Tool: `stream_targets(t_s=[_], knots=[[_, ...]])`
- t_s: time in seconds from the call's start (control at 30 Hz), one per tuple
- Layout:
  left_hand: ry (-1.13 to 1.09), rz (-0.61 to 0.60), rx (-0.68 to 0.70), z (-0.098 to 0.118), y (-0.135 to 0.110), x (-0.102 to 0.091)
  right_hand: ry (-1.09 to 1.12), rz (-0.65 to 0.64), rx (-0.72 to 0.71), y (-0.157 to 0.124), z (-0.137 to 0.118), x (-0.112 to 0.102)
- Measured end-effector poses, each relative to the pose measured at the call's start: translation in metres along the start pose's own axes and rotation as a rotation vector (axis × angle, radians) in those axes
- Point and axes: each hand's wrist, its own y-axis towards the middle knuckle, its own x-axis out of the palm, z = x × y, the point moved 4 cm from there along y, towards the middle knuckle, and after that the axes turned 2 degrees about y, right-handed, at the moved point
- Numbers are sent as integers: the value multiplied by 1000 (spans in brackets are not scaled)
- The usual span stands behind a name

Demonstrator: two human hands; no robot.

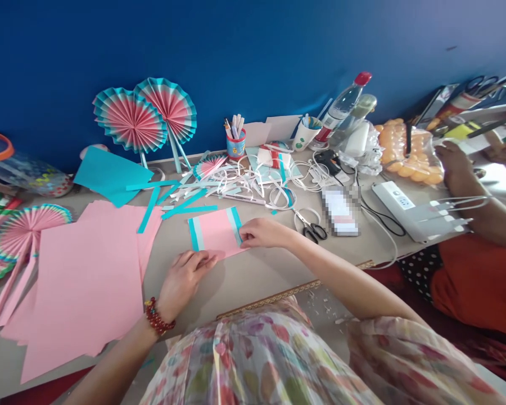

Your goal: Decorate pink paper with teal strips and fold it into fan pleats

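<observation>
A small pink sheet of paper, with teal and pale strips along its left and right edges, lies flat on the table before me. My right hand pinches this sheet at its right edge, over the teal strip; the fingertips are partly hidden. At the sheet's lower left corner rests my left hand, fingers loosely stretched out, the tips touching the near edge. Loose teal strips and a heap of white paper strips lie just behind the sheet. Black-handled scissors lie right of my right hand.
Large pink sheets are stacked at left, beside a teal sheet. Pleated paper fans lean on the blue wall. A pen cup, bottle, phone and power strip stand or lie rightward. Another person's arm is at far right.
</observation>
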Motion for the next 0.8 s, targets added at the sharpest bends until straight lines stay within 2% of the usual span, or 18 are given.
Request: stream_targets(t_s=[0.37,0.6,0.8], knots=[[0,-27,0,-1,-1,1,-25,-30,-29,-1,1,1],[1,9,1,0,0,-1,-68,-17,-5,-4,-2,2],[23,-13,-11,0,-1,0,-86,-4,-8,-5,-2,3]])
